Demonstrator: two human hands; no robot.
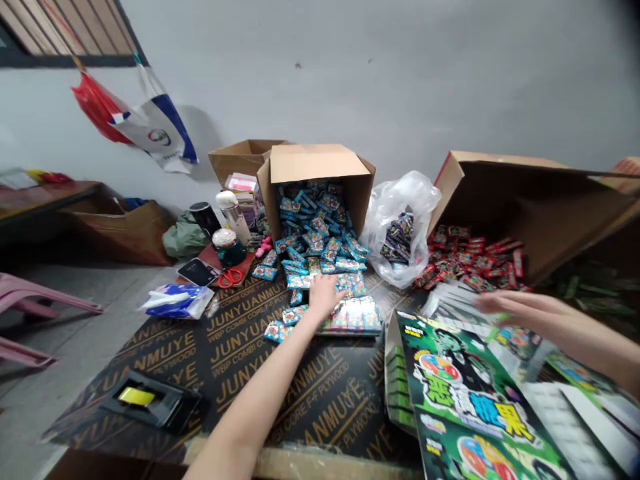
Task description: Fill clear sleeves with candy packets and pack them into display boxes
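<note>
My left hand [325, 297] lies with its fingers apart on loose blue foil packets [320, 240], just behind a neat stack of packets [353, 317]. The packets spill from a tipped cardboard box [313, 163]. My right hand [510, 307] reaches out over white printed sheets [450, 303], with a sliver of green at its fingertips. Whether it grips anything is hidden. Below it lies a green printed candy carton [475, 393]. Red packets [470, 260] spill from a second tipped cardboard box [520, 200].
Dark packets fill a clear plastic bag [397, 240] between the boxes. Red-handled scissors [230, 278], a steel flask [233, 217] and a blue-white plastic bag [177, 301] rest on the black plywood table [280, 413]. A black yellow-labelled dispenser [150, 400] sits near its left edge.
</note>
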